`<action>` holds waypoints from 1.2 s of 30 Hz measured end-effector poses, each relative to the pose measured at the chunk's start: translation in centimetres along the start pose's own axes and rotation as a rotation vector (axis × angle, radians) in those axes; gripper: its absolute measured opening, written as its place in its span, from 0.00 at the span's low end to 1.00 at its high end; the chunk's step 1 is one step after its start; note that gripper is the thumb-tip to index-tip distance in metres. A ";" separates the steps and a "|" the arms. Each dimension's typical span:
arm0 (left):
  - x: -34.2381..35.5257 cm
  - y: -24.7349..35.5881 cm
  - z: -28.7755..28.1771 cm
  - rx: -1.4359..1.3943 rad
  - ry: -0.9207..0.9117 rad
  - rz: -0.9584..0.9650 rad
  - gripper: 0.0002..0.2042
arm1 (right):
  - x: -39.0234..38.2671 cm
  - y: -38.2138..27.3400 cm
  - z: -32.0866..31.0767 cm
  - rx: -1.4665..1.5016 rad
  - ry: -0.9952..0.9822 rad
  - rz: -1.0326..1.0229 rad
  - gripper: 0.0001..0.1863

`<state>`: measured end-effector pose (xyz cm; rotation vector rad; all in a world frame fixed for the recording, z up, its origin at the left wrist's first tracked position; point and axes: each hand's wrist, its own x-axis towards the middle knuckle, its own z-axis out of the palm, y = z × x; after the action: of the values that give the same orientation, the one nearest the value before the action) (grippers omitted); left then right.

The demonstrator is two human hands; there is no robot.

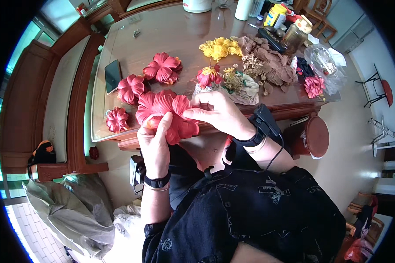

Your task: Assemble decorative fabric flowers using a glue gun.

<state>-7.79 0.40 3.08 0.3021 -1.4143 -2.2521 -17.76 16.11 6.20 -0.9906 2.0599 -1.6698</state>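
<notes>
Between my hands, over the table's front edge, is a large red fabric flower (180, 127) with layered petals. My left hand (154, 142) grips it from below with the thumb pressed on the petals; my right hand (219, 116) pinches a petal on the right side. Red flower pieces lie behind it on the table: a large one (162, 69), a medium one (130, 89) and a small one (116, 119). Nearby are a red-and-yellow flower (208, 76), yellow petals (219, 48) and brown leaf pieces (272, 68).
The glass-topped table (131, 35) holds a phone (113, 76), jars (296, 35), bottles and plastic bags (320, 65). A round brown bin (315, 136) stands below the right end. A wooden bench (68, 96) is at left, chairs (382, 90) at right.
</notes>
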 end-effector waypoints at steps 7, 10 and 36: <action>0.1 0.2 1.3 0.046 -0.195 -0.130 0.09 | -1.1 1.5 -2.0 0.025 0.010 -0.023 0.08; 0.5 -0.5 1.7 0.082 -0.207 -0.106 0.09 | -1.5 0.8 -2.4 0.110 0.071 0.046 0.07; 9.9 -0.4 7.8 -0.152 -0.385 -0.195 0.06 | 4.1 0.9 -8.2 -0.019 0.339 -0.052 0.10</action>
<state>-19.72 1.86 6.72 -0.0513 -1.4341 -2.6692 -26.04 19.40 8.35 -0.8174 2.2776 -1.9626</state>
